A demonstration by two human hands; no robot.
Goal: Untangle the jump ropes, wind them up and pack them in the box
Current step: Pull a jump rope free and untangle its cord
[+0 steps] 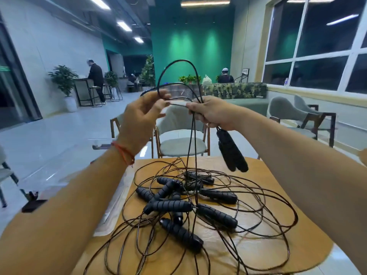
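A tangle of thin black jump ropes (pixel 258 205) with several ribbed black handles (pixel 170 205) lies on the wooden table (pixel 309 245). My right hand (pixel 212 113) is raised above it and grips a bundle of cord, with two black handles (pixel 231 151) hanging below its fist. A loop of that cord (pixel 178 62) arches up between my hands. My left hand (pixel 143 114) pinches the loop's other side between thumb and fingers. Two strands drop from my right hand into the pile.
A clear plastic box (pixel 59 175) sits at the table's left edge. Pale chairs (pixel 182 135) stand behind the table and more at the right (pixel 297 116). People stand and sit far back in the room.
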